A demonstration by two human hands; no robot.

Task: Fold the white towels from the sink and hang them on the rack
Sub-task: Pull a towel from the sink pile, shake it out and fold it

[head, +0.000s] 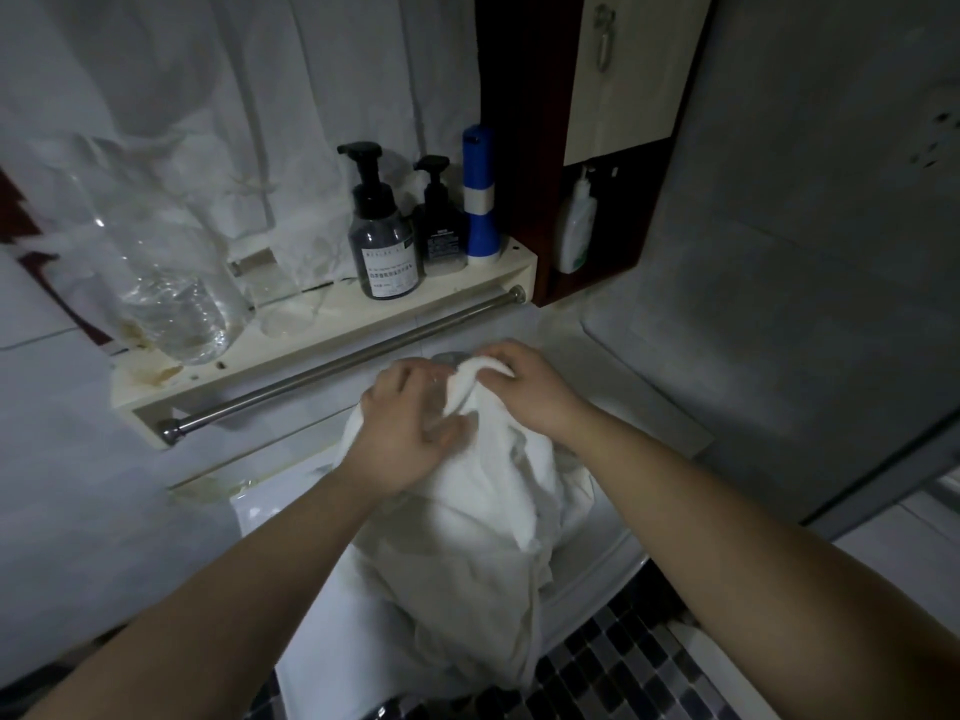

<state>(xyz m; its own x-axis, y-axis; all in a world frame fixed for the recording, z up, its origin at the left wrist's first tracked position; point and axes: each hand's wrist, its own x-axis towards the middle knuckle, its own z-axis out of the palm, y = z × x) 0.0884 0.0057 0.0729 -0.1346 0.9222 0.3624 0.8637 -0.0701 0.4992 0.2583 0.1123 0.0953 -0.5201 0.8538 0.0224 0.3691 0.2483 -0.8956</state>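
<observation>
The right hand [524,387] pinches a bunched top corner of the white towel [483,517], fingers closed on the cloth. The left hand [410,433] grips a fold just beside it, thumb pressed in. The soft, crumpled towel heaps over the sink [587,569], hiding most of the glossy basin. Behind, a bare round metal rack [337,363] runs under the shelf's front edge; the bottle labels are unreadable in the dimness.
</observation>
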